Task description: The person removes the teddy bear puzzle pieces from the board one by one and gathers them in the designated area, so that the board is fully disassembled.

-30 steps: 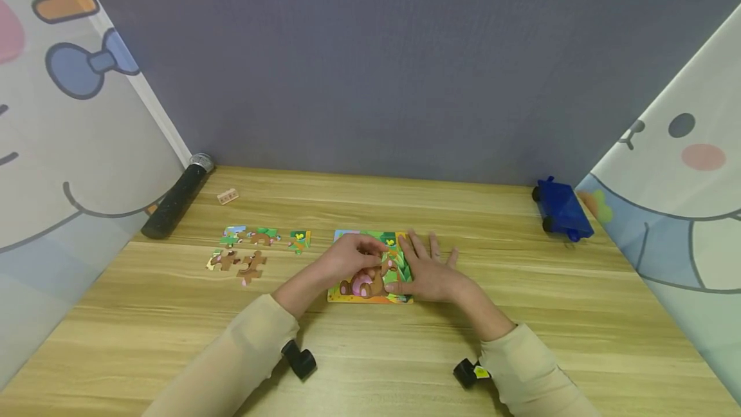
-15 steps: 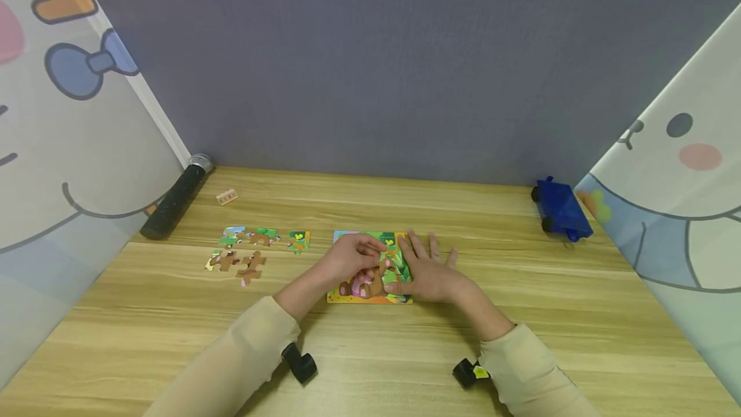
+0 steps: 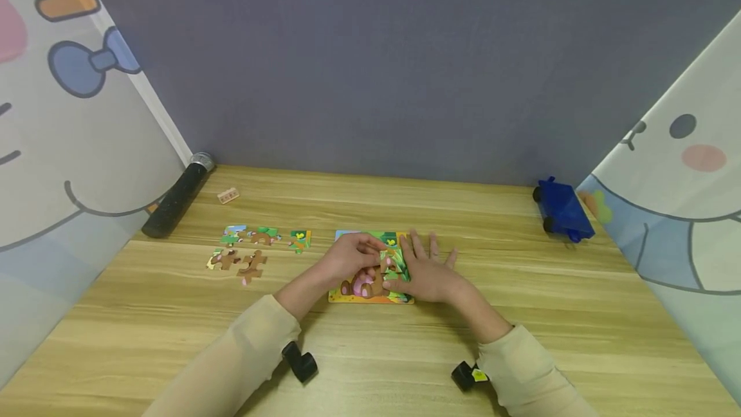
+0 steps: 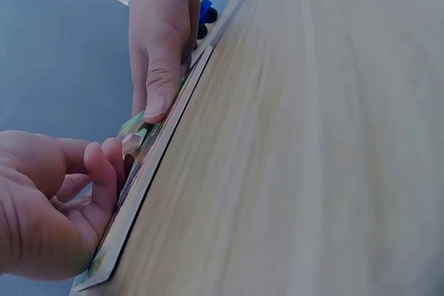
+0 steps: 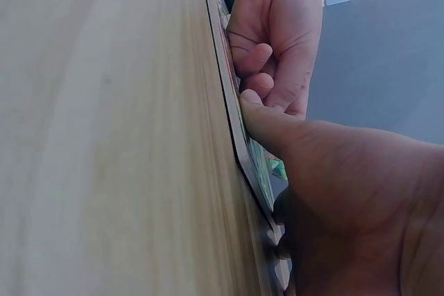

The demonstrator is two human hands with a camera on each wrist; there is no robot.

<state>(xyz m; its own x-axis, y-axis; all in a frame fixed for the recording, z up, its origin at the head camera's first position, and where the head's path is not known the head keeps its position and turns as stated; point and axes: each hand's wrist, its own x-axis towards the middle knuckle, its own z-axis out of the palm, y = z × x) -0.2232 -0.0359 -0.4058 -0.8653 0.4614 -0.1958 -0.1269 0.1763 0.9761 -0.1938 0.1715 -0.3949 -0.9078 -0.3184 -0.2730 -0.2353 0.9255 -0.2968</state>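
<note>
A picture puzzle board [image 3: 370,299] with a bear scene lies flat on the table. My left hand [image 3: 347,259] reaches over its middle and pinches a green-and-brown puzzle piece [image 3: 391,262] by its left side. In the left wrist view that puzzle piece [image 4: 132,128] stands tilted, its far side raised off the board. My right hand [image 3: 431,277] rests across the board's right edge with fingers spread, thumb on the picture close beside the piece. In the right wrist view the right thumb [image 5: 267,124] meets the left fingertips. The left hand covers much of the board's left half.
Several loose puzzle pieces [image 3: 251,266] lie left of the board. Farther left are a black microphone [image 3: 176,201] and a small pinkish block [image 3: 228,195]. A blue toy cart [image 3: 564,211] stands at the back right, near the grey back wall [image 3: 393,82].
The puzzle piece at my left fingertips has tipped up and now shows more of its green face. Both hands stay in nearly the same place.
</note>
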